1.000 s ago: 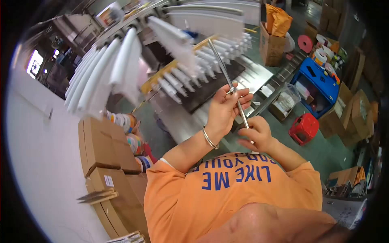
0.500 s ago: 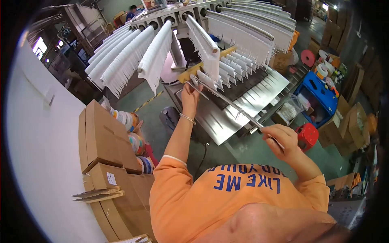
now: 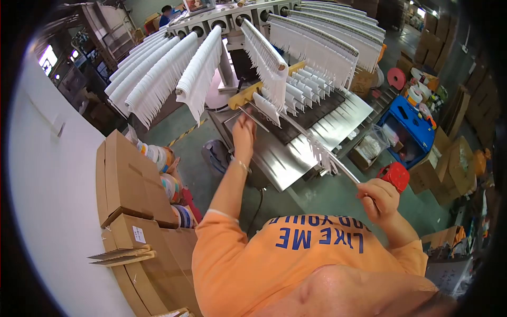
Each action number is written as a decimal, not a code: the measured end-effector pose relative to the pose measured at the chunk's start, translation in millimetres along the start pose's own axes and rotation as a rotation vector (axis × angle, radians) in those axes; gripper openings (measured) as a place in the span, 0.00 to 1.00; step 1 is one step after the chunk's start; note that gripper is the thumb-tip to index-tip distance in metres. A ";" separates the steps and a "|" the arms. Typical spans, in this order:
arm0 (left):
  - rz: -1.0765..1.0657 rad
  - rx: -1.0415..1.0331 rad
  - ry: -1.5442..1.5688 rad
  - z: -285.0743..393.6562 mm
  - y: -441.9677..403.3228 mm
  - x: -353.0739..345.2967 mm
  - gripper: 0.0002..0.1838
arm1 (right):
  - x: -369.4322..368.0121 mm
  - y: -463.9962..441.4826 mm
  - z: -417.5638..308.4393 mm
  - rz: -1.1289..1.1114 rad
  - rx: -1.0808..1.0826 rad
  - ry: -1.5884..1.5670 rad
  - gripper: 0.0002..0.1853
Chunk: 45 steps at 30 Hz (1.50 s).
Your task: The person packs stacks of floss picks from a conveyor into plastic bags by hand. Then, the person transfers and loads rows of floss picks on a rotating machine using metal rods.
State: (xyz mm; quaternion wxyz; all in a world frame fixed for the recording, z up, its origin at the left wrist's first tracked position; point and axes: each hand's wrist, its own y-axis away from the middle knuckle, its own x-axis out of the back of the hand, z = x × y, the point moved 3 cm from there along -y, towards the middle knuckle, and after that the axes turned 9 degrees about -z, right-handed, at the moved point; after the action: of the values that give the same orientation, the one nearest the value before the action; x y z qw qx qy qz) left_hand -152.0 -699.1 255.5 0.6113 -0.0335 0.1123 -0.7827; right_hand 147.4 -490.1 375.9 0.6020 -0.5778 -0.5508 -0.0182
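Observation:
My left hand [image 3: 244, 133], wearing a bracelet, is closed at the near end of a yellow bar [image 3: 246, 96]. A thin bare metal rod [image 3: 256, 119] crosses its fingertips; what they pinch is unclear. White pieces [image 3: 267, 109] hang in a row from the bar over a metal table [image 3: 285, 168]. On the right, my right hand [image 3: 379, 196] grips one end of a long metal rod [image 3: 343, 167]. Bunched white strips [image 3: 322, 153] sit partway along that rod, whose far end reaches toward the bar.
Arms draped with white material [image 3: 203, 71] radiate from a machine [image 3: 219, 24] above the table. Cardboard boxes [image 3: 132, 179] and tape rolls [image 3: 155, 154] stand at left. A red stool [image 3: 395, 176], blue crate [image 3: 409, 127] and open box [image 3: 367, 150] are at right. Another person [image 3: 165, 16] is far back.
Over the last second, my hands moved apart from near my chest toward the bar and the right. Since half a second ago, my right hand shifted slightly right, and white strips now show along the long rod.

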 end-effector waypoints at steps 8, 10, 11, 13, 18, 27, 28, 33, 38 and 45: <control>-0.122 -0.022 0.320 0.0 -12.5 -19.8 0.09 | -24.5 -31.8 19.9 -0.013 -0.076 -0.039 0.12; -0.187 -0.090 0.039 27.8 25.1 -37.8 0.11 | -30.5 -29.2 28.1 0.025 -0.077 -0.073 0.12; -0.252 -0.094 -0.007 34.8 44.1 -48.8 0.14 | -28.5 -24.3 29.4 0.029 -0.076 -0.072 0.12; -0.310 -0.139 0.025 18.8 46.4 -52.7 0.15 | -20.8 -5.4 29.1 0.087 -0.021 -0.066 0.12; -0.124 0.089 0.370 -14.6 -28.6 -31.3 0.10 | 3.5 10.5 23.5 0.061 -0.115 -0.074 0.12; -0.036 -0.001 0.355 -4.3 -4.0 -70.0 0.14 | -28.4 -7.5 53.4 0.181 -0.376 -0.436 0.09; -0.063 -0.098 0.130 -5.5 4.6 -72.3 0.15 | -33.3 5.8 57.1 0.227 -0.404 -0.553 0.09; -0.253 -0.197 -0.099 28.7 54.6 -86.6 0.16 | -26.1 56.6 58.8 0.577 -0.538 -0.723 0.06; -0.405 -0.311 -0.173 47.5 62.3 -86.6 0.16 | -19.6 98.8 73.4 0.853 -0.582 -0.972 0.07; -0.697 -0.429 -0.841 74.2 62.4 -124.2 0.14 | 12.2 124.0 85.3 0.946 -0.713 -0.969 0.05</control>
State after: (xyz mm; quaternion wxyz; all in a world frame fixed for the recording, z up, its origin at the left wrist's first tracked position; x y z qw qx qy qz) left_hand -47.5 -603.6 324.7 0.2893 -0.4990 -0.0016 -0.8169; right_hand 179.1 -380.3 277.1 0.0139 -0.8549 -0.4079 0.3202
